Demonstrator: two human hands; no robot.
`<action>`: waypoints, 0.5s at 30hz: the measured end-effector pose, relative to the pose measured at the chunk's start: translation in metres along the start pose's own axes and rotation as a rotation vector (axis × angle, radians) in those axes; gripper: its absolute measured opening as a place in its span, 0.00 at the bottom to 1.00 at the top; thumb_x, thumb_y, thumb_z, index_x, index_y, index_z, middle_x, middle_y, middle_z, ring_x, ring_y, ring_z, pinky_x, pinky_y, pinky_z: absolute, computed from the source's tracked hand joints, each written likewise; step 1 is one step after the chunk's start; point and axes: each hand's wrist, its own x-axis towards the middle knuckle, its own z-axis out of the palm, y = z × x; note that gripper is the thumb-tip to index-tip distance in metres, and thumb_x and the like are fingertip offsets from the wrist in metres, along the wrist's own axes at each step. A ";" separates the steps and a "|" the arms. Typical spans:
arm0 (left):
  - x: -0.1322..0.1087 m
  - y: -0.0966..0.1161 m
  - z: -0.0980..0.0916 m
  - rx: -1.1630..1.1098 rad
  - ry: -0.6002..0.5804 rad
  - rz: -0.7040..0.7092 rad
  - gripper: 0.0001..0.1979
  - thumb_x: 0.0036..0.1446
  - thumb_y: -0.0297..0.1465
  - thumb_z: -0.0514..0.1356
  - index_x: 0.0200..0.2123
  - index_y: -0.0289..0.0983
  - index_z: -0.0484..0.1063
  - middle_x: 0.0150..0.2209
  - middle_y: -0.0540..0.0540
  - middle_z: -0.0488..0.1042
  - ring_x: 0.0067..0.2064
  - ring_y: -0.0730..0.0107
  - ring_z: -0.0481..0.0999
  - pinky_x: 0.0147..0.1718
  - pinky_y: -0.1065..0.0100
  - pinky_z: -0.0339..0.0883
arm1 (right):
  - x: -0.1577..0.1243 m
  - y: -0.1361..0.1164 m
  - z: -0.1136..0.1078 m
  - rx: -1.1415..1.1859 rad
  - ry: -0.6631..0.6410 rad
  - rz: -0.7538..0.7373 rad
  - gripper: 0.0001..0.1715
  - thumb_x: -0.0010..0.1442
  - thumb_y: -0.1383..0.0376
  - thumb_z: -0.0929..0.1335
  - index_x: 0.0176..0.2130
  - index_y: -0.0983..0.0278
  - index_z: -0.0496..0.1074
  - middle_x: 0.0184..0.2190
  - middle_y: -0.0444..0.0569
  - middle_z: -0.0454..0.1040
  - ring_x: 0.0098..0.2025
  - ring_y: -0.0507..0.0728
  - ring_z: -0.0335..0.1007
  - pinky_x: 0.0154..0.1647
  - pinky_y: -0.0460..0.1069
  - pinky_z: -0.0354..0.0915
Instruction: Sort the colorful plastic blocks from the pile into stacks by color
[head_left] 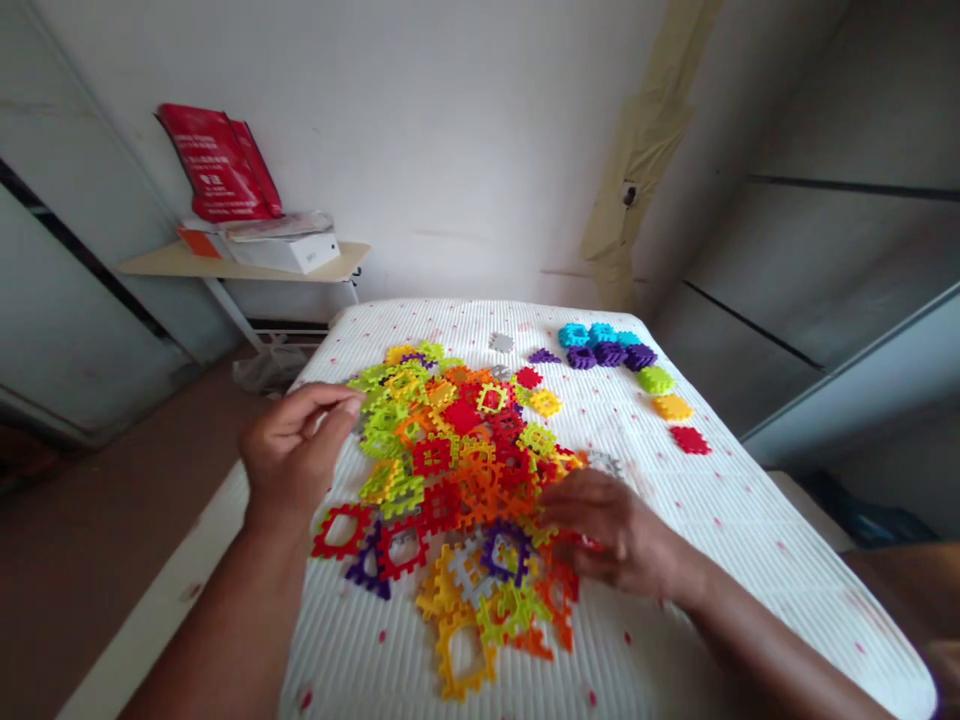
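Note:
A heap of flat plastic interlocking tiles (457, 470) in red, orange, yellow, green, purple and grey lies on a white quilted bed (720, 520). My left hand (296, 450) hovers over the heap's left edge, its fingers curled loosely toward the thumb, and I see nothing in them. My right hand (607, 525) lies palm down on the heap's right side with its fingers on orange and red tiles. Sorted small stacks lie at the far right: cyan (596, 335), purple (611, 355), green (656, 380), yellow (673, 407) and red (690, 440).
A low shelf (240, 265) by the wall at the left carries a red bag (217, 165) and a white box (289, 250). Single grey (501, 342) and purple (544, 356) tiles lie beyond the heap. Brown floor lies left of the bed; grey panels stand at the right.

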 end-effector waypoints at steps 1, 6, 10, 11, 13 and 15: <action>0.000 -0.013 -0.001 0.015 0.011 0.021 0.13 0.49 0.38 0.61 0.31 0.32 0.74 0.28 0.49 0.73 0.32 0.70 0.71 0.35 0.68 0.65 | 0.002 -0.012 0.007 -0.039 -0.046 -0.051 0.12 0.60 0.66 0.65 0.44 0.61 0.71 0.42 0.52 0.74 0.42 0.55 0.70 0.43 0.52 0.65; 0.002 -0.076 -0.021 0.078 0.232 -0.217 0.13 0.42 0.34 0.62 0.32 0.32 0.75 0.24 0.52 0.71 0.27 0.74 0.67 0.28 0.71 0.61 | 0.004 -0.027 0.041 -0.255 -0.066 -0.116 0.09 0.63 0.67 0.62 0.40 0.63 0.72 0.35 0.51 0.75 0.35 0.54 0.68 0.35 0.50 0.61; 0.004 -0.083 -0.028 0.049 0.309 -0.314 0.14 0.40 0.34 0.62 0.32 0.33 0.75 0.22 0.54 0.68 0.26 0.75 0.65 0.27 0.72 0.59 | 0.005 -0.024 0.050 -0.319 -0.084 -0.140 0.09 0.63 0.68 0.62 0.37 0.64 0.71 0.29 0.49 0.74 0.31 0.54 0.66 0.31 0.50 0.59; 0.004 -0.080 -0.026 0.039 0.297 -0.349 0.14 0.39 0.33 0.62 0.32 0.33 0.75 0.22 0.54 0.68 0.26 0.75 0.65 0.26 0.72 0.59 | 0.005 -0.024 0.050 -0.313 -0.071 -0.139 0.09 0.63 0.68 0.61 0.37 0.64 0.71 0.28 0.49 0.74 0.31 0.54 0.66 0.32 0.50 0.60; 0.004 -0.075 -0.022 0.030 0.272 -0.398 0.15 0.37 0.33 0.62 0.32 0.33 0.75 0.22 0.54 0.68 0.26 0.74 0.65 0.26 0.72 0.59 | 0.006 -0.023 0.045 -0.264 -0.009 -0.123 0.10 0.63 0.69 0.61 0.38 0.64 0.71 0.29 0.50 0.75 0.31 0.54 0.67 0.33 0.51 0.61; 0.002 -0.072 -0.018 0.021 0.262 -0.412 0.16 0.36 0.34 0.62 0.31 0.33 0.75 0.23 0.53 0.69 0.27 0.73 0.66 0.27 0.72 0.60 | 0.007 -0.017 0.035 -0.170 0.099 -0.070 0.11 0.62 0.69 0.61 0.41 0.64 0.71 0.32 0.51 0.76 0.33 0.54 0.69 0.36 0.51 0.63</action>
